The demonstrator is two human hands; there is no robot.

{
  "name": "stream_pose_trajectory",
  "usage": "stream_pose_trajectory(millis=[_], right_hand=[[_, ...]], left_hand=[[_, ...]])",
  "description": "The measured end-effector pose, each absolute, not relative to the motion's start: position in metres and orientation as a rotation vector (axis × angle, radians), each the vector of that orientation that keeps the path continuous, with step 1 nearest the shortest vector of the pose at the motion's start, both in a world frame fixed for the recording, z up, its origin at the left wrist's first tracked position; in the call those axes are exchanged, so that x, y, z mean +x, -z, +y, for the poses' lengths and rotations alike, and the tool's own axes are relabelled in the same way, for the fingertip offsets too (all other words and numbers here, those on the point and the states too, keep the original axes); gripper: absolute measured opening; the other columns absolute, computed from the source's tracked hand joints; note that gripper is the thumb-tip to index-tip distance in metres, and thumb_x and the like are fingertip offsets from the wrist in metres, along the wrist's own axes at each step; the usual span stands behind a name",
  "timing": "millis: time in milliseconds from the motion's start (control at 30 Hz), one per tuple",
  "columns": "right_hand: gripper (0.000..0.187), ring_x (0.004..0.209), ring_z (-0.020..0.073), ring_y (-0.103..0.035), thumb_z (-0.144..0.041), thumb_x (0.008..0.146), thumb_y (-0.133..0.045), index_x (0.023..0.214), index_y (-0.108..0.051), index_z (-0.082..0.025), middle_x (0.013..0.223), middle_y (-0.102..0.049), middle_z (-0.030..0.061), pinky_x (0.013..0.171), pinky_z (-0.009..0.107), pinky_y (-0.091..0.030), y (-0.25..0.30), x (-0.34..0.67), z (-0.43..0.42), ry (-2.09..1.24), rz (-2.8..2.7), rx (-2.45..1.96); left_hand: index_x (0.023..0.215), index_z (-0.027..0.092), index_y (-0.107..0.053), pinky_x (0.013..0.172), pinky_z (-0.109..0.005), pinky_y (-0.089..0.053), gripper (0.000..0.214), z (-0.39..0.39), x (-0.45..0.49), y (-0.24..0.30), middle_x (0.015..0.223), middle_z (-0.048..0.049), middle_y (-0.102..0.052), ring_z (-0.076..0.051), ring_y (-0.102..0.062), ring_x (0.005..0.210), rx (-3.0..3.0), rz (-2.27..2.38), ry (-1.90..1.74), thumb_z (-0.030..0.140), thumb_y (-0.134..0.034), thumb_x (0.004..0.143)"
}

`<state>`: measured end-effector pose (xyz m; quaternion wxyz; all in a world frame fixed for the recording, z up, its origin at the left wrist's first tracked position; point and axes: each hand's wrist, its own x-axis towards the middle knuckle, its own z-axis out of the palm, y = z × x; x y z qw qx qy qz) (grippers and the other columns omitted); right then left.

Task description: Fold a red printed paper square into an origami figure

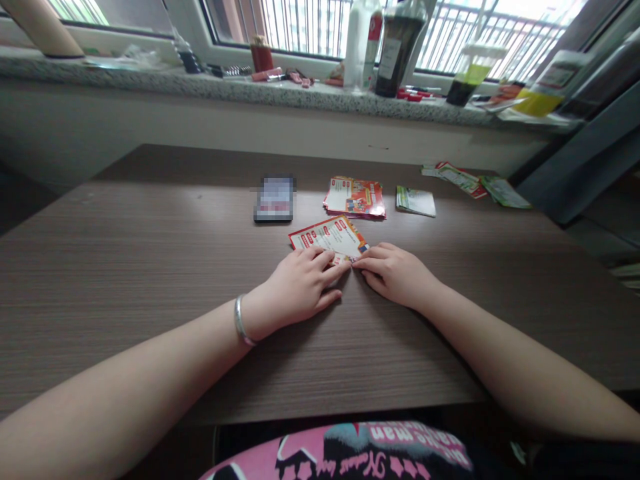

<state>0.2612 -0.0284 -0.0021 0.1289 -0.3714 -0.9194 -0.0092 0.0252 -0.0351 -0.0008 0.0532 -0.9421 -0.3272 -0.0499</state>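
Note:
A red and white printed leaflet (327, 237) lies on the brown wooden table (150, 267) in front of me. My left hand (295, 290), with a silver bangle on its wrist, rests palm down on the leaflet's near edge, fingers pressed on the paper. My right hand (395, 273) lies beside it, fingertips pressing the leaflet's near right corner. The fingertips of both hands almost meet. Neither hand grips anything.
Behind the leaflet lie a stack of similar leaflets (356, 198), a dark phone (274, 199), a green and white leaflet (416, 201) and more leaflets (463, 179) at the far right. Bottles and small items (395, 47) crowd the stone windowsill.

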Motion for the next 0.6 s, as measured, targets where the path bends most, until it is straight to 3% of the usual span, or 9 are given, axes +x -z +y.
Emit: stream_pose_trajectory(millis=[200, 600], right_hand=[[0.026, 0.091, 0.0213, -0.057, -0.019, 0.093, -0.047, 0.102, -0.071, -0.02, 0.101, -0.07, 0.0072, 0.081, 0.033, -0.047, 0.0, 0.258, -0.028, 0.118, -2.707, -1.109], [0.025, 0.094, 0.0222, -0.059, -0.02, 0.092, -0.048, 0.097, -0.072, -0.019, 0.1, -0.07, 0.0073, 0.082, 0.034, -0.047, -0.005, 0.255, -0.031, 0.128, -2.708, -1.159]], left_hand=[[0.141, 0.024, -0.046, 0.098, -0.046, -0.043, 0.052, -0.037, 0.029, -0.002, 0.124, -0.0125, -0.057, -0.03, -0.052, 0.112, -2.825, -1.02, 0.125, 0.048, -0.045, 0.095], [0.137, 0.021, -0.05, 0.098, -0.042, -0.048, 0.047, -0.042, 0.024, -0.011, 0.132, -0.0122, -0.057, -0.03, -0.051, 0.123, -2.844, -1.072, 0.124, 0.04, -0.05, 0.094]])
